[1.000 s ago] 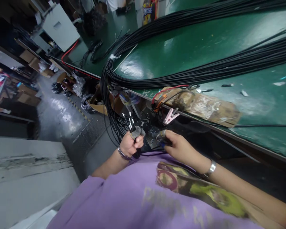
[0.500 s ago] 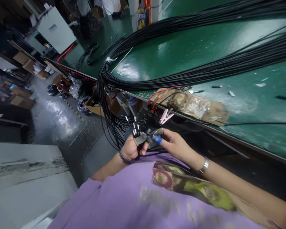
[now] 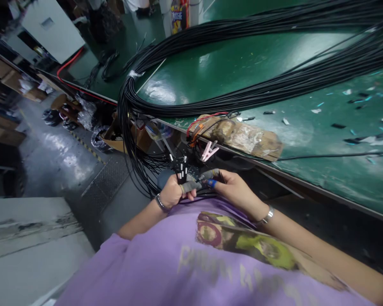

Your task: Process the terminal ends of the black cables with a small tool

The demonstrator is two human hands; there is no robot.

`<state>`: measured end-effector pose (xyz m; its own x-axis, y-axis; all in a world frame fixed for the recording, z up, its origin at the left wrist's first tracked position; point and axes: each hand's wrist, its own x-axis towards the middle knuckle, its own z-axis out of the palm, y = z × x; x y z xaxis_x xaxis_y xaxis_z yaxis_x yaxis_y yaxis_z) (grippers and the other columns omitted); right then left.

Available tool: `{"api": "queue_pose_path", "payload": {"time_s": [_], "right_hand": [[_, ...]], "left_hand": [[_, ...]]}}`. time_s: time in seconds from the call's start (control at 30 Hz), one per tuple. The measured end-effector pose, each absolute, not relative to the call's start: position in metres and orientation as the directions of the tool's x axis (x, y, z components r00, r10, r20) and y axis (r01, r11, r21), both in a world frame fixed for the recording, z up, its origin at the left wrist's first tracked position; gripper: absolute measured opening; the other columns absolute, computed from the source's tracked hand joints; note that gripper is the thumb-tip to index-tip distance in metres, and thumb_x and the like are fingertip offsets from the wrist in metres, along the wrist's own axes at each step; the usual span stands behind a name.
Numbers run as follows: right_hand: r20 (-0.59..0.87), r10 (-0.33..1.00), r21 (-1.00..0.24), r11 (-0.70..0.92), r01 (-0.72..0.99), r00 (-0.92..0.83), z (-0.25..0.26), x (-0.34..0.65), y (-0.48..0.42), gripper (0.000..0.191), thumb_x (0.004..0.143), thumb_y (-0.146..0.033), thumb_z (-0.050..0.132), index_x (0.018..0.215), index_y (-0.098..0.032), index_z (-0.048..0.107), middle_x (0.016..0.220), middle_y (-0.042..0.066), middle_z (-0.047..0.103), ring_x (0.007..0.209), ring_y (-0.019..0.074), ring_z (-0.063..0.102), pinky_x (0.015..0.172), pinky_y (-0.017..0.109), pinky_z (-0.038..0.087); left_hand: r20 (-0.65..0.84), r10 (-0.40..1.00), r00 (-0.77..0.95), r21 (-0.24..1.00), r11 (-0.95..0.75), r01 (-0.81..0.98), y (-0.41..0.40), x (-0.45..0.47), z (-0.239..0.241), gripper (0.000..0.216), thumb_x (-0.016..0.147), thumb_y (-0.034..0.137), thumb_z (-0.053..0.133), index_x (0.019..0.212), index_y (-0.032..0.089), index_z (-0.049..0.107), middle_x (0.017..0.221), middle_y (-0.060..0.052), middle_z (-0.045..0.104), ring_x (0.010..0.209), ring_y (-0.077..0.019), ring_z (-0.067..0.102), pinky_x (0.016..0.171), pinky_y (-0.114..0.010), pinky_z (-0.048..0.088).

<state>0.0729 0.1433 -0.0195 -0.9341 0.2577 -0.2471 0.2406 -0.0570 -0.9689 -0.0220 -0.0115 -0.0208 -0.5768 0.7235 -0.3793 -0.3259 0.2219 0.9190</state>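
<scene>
My left hand (image 3: 171,192) is closed around a bunch of thin black cables, and their white-tipped ends (image 3: 182,169) stick up above the fist. Grey wrapping covers its thumb. Just to the right, my right hand (image 3: 232,187) pinches what looks like one black cable close to the left thumb; the exact spot is small and dark. Blue tape wraps its thumb and grey wrapping its index finger. Both hands are in front of the purple shirt, below the bench edge. More black cables (image 3: 126,114) hang over that edge to the left of my hands.
A long loop of black cable (image 3: 217,107) lies across the green bench (image 3: 261,70). At the bench edge are a pink clip (image 3: 209,151) and a taped cardboard piece (image 3: 255,138). Cable scraps (image 3: 338,126) are scattered to the right. An open carton (image 3: 115,142) stands below.
The view has shifted, so the bench appears further left and more scraps show on the right. My hands have come closer together, with the left thumb now against the right fingertips.
</scene>
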Motion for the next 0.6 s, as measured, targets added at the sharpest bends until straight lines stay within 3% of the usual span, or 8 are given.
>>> {"api": "queue_pose_path", "payload": {"time_s": [0.1,0.27,0.37,0.5,0.6], "right_hand": [[-0.267,0.181,-0.960,0.032,0.277,-0.947,-0.019,0.074,0.145,0.036,0.070,-0.050,0.065,0.055,-0.020,0.053,0.052,-0.002,0.052,0.054,0.0133,0.048,0.055,0.028,0.043],[-0.170,0.228,-0.978,0.077,0.192,-0.959,-0.016,0.075,0.141,0.025,0.070,-0.044,0.065,0.072,-0.021,0.060,0.072,0.002,0.064,0.072,0.0183,0.057,0.070,0.033,0.048],[-0.212,0.236,-0.972,0.048,0.229,-0.948,-0.015,0.073,0.137,0.029,0.069,-0.048,0.065,0.074,-0.021,0.058,0.073,0.002,0.063,0.069,0.0175,0.056,0.067,0.033,0.049],[-0.223,0.291,-0.970,0.032,0.243,-0.930,-0.014,0.072,0.135,0.034,0.065,-0.053,0.069,0.069,-0.021,0.057,0.067,0.001,0.060,0.063,0.0156,0.053,0.064,0.031,0.049],[-0.238,0.242,-0.971,-0.036,0.237,-0.940,-0.013,0.073,0.137,0.036,0.064,-0.053,0.071,0.067,-0.020,0.058,0.065,0.000,0.060,0.061,0.0149,0.052,0.062,0.030,0.048]], "left_hand": [[-0.275,0.613,-0.740,0.957,0.250,-0.148,-0.013,-0.016,-0.021,0.038,0.066,0.049,0.072,0.057,0.014,0.058,0.049,0.000,0.056,0.040,-0.0071,0.046,0.042,-0.020,0.035],[-0.066,0.567,-0.821,0.936,0.321,0.146,-0.017,-0.008,-0.029,0.028,0.067,0.040,0.071,0.055,0.018,0.057,0.052,0.000,0.051,0.051,-0.0103,0.041,0.052,-0.023,0.037],[-0.011,0.576,-0.817,0.914,0.337,0.226,-0.016,-0.005,-0.029,0.029,0.064,0.034,0.070,0.047,0.021,0.051,0.049,0.000,0.048,0.053,-0.0122,0.040,0.057,-0.026,0.039],[-0.042,0.621,-0.782,0.911,0.345,0.225,-0.013,-0.005,-0.024,0.028,0.063,0.033,0.070,0.047,0.021,0.050,0.049,-0.001,0.050,0.052,-0.0125,0.043,0.057,-0.026,0.040],[-0.223,0.751,-0.621,0.936,0.343,0.079,-0.013,-0.014,-0.022,0.032,0.067,0.044,0.069,0.054,0.019,0.055,0.051,-0.001,0.055,0.048,-0.0112,0.048,0.051,-0.023,0.041]]}}
